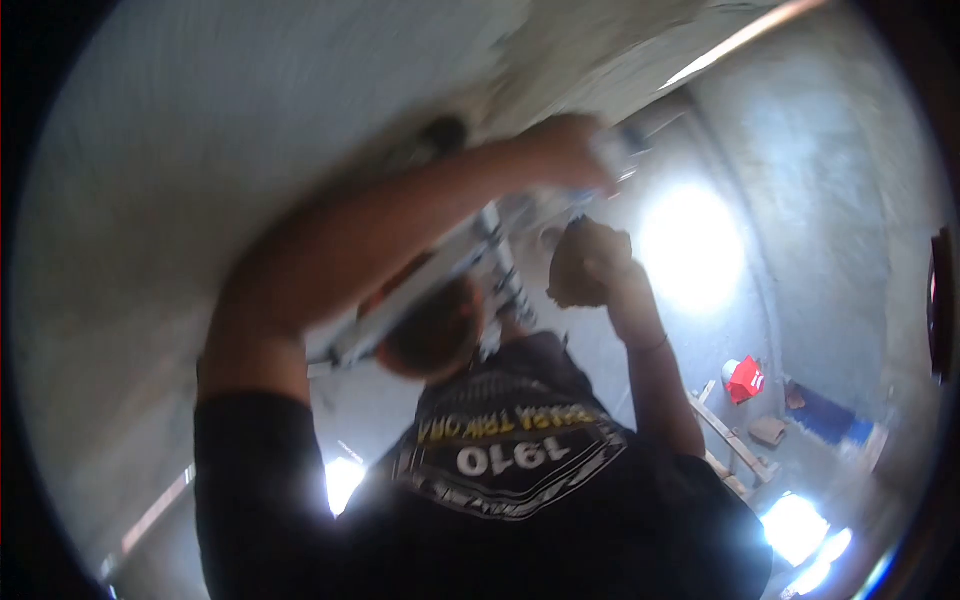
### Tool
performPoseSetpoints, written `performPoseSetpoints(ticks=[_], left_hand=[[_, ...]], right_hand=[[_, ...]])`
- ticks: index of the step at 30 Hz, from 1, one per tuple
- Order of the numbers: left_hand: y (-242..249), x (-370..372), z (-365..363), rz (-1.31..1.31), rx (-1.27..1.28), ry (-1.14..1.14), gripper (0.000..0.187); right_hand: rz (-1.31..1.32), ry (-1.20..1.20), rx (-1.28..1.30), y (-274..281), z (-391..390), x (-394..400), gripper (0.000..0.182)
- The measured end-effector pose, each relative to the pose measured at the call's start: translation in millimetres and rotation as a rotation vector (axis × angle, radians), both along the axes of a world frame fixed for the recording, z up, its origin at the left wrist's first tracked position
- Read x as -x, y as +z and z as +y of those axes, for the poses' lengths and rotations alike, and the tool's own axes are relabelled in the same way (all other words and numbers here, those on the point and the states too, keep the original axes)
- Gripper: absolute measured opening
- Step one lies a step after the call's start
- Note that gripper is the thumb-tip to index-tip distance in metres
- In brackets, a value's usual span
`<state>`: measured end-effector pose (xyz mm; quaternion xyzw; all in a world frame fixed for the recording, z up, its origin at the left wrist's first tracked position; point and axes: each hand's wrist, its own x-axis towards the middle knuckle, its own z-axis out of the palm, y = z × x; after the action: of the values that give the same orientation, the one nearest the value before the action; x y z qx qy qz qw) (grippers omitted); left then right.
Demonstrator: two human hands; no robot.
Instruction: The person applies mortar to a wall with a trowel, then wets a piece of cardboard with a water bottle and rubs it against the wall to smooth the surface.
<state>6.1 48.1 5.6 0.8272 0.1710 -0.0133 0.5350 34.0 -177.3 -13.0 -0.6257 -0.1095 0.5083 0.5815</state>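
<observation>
My left arm reaches across in front of the wall, and my left hand is smeared by motion. Its fingers look closed around a pale grey-white object, too blurred to name. Lower and to the right, my right hand grips a brown, rough-edged flat piece, whose material I cannot make out. The two hands are apart. Below my left forearm is a round orange-rimmed container with a dark inside, partly hidden by the arm. Beside it runs a metal ladder-like frame.
A grey plastered wall rises close on the left and top. Down on the floor to the right lie wooden pieces, a red-and-white item, a brown block and a blue strip. Bright light glares on the floor.
</observation>
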Motion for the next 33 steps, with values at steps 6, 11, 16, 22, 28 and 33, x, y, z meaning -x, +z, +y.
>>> performPoseSetpoints(ticks=[6, 11, 16, 22, 28, 33], left_hand=[[14, -6, 1, 0.161, -0.095, -0.117, 0.069], [10, -11, -10, 0.169, -0.141, -0.053, 0.067], [17, -21, -18, 0.158, -0.122, -0.088, 0.067], [13, -23, -14, 0.155, -0.117, -0.111, 0.066], [15, 3, -4, 0.151, -0.117, -0.08, 0.065], [17, 2, -6, 0.138, -0.095, -0.094, 0.064]], right_hand=[[-0.599, 0.803, 0.038, -78, 31, 81, 0.021], [-0.84, 1.071, -0.042, -126, 45, 149, 0.017], [-1.014, 1.507, 0.163, -197, 58, 194, 0.018], [-0.923, 1.61, 0.324, -233, 83, 220, 0.027], [-1.212, 1.5, 0.073, -289, 91, 232, 0.045], [-1.113, 1.484, 0.151, -303, 91, 233, 0.048]])
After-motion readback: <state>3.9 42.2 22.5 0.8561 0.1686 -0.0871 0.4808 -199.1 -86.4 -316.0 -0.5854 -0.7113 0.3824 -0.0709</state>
